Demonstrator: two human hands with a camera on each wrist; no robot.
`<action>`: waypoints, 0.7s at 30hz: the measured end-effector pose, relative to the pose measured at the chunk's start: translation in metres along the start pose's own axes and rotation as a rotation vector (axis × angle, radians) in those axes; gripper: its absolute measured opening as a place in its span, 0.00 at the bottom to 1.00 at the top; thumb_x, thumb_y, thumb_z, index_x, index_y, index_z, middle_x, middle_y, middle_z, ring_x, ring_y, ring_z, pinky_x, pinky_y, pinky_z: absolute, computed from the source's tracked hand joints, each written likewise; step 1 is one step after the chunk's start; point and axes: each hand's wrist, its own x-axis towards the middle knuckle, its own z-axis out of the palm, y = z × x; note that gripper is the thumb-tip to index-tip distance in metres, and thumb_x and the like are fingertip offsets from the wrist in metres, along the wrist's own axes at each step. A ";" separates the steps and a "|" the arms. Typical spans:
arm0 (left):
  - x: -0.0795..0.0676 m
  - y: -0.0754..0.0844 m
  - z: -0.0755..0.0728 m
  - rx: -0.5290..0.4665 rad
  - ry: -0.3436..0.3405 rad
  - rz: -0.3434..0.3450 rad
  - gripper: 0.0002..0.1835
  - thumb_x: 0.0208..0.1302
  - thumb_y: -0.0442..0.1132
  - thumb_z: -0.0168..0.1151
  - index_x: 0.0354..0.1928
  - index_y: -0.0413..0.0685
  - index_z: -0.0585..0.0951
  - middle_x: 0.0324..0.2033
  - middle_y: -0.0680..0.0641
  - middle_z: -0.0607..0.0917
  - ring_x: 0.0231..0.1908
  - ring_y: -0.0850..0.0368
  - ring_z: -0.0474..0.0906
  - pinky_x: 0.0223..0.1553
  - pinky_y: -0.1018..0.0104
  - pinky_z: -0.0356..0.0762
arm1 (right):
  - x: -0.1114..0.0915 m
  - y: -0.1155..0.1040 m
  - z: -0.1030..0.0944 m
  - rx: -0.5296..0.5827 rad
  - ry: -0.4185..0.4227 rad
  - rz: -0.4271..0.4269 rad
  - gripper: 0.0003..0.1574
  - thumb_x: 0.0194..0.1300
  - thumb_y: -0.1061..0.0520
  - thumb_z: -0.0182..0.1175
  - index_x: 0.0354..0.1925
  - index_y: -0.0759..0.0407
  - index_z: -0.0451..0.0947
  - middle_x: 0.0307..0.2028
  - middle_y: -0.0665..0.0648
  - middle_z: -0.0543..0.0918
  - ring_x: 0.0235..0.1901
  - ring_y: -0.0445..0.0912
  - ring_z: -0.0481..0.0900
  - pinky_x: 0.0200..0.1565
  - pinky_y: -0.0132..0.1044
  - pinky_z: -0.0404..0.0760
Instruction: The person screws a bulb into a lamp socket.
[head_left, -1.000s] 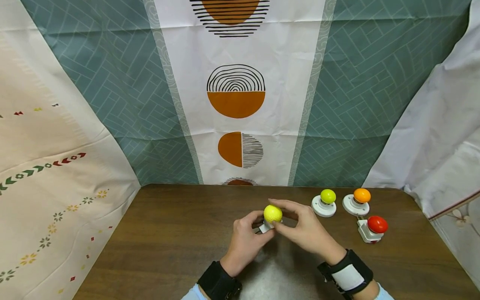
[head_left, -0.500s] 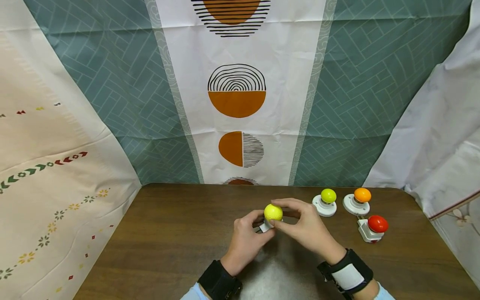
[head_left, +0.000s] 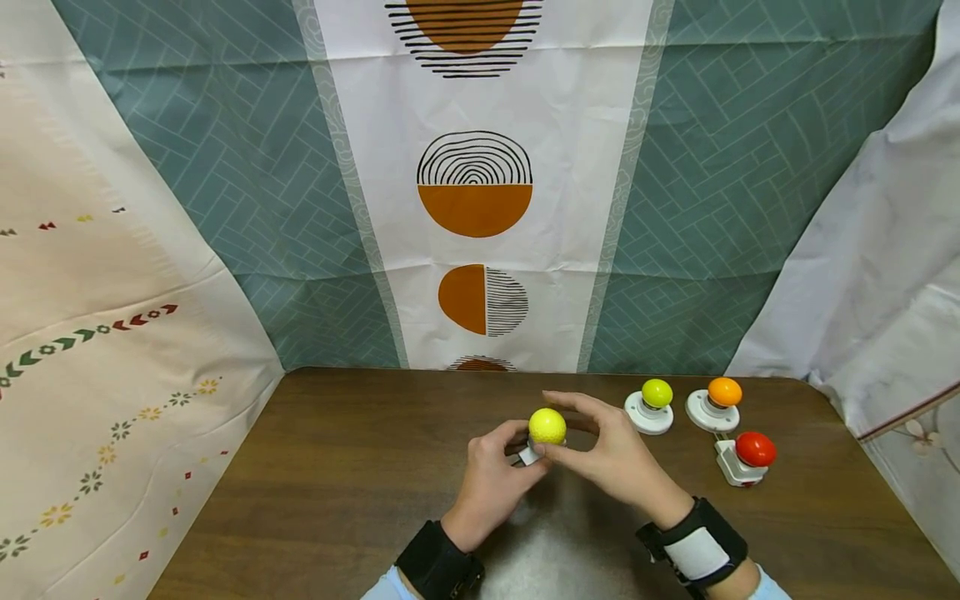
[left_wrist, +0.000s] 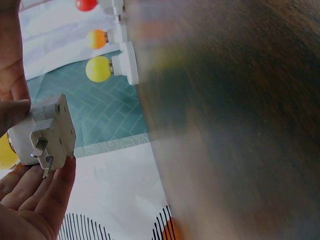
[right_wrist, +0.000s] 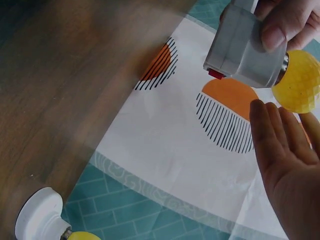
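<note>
In the head view my left hand [head_left: 491, 479] grips a small white plug-in lamp holder [left_wrist: 50, 132], its fingers and thumb around the body. The left wrist view shows two metal prongs [left_wrist: 44, 155] jutting from the holder. A red switch [right_wrist: 216, 74] sits at its edge in the right wrist view. A yellow faceted bulb [head_left: 547, 426] stands in the holder, its metal neck showing. My right hand [right_wrist: 290, 155] is at the bulb with fingers extended; in the head view the index finger lies apart above it and the thumb is close to its base.
To the right on the brown wooden table [head_left: 360, 483] stand a yellow-green bulb [head_left: 656, 393] and an orange bulb [head_left: 724, 391] on round white bases. A red bulb [head_left: 755, 448] in a white plug-in holder lies before them. Patterned cloth [head_left: 472, 250] hangs behind.
My right index finger has lifted off the top of the yellow bulb and the thumb has slid slightly left. The left hand keeps the holder in nearly the same place.
</note>
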 end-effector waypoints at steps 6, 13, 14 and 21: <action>0.000 -0.001 0.001 -0.012 -0.004 -0.007 0.19 0.53 0.45 0.69 0.47 0.53 0.78 0.40 0.58 0.81 0.38 0.64 0.78 0.37 0.68 0.76 | 0.001 0.018 -0.003 0.043 -0.070 -0.052 0.33 0.55 0.54 0.67 0.59 0.48 0.70 0.56 0.48 0.73 0.55 0.46 0.71 0.49 0.40 0.72; -0.001 -0.002 0.001 -0.017 -0.013 -0.011 0.20 0.53 0.45 0.68 0.48 0.54 0.77 0.41 0.57 0.80 0.39 0.64 0.78 0.38 0.69 0.75 | 0.001 0.006 -0.004 0.072 -0.087 -0.042 0.27 0.56 0.62 0.65 0.55 0.55 0.74 0.52 0.51 0.76 0.52 0.46 0.73 0.49 0.40 0.73; -0.001 -0.002 0.001 -0.014 -0.014 -0.010 0.20 0.53 0.46 0.68 0.48 0.54 0.77 0.41 0.57 0.80 0.40 0.64 0.78 0.38 0.69 0.75 | 0.001 0.002 -0.004 0.076 -0.083 -0.039 0.27 0.55 0.63 0.65 0.55 0.57 0.75 0.52 0.51 0.76 0.52 0.47 0.74 0.48 0.41 0.73; -0.001 -0.002 0.001 -0.016 -0.011 -0.009 0.20 0.53 0.45 0.68 0.49 0.53 0.77 0.41 0.57 0.81 0.40 0.64 0.78 0.39 0.69 0.75 | 0.001 -0.019 -0.006 0.061 -0.047 -0.016 0.24 0.53 0.64 0.66 0.50 0.61 0.77 0.48 0.56 0.78 0.48 0.48 0.76 0.45 0.44 0.75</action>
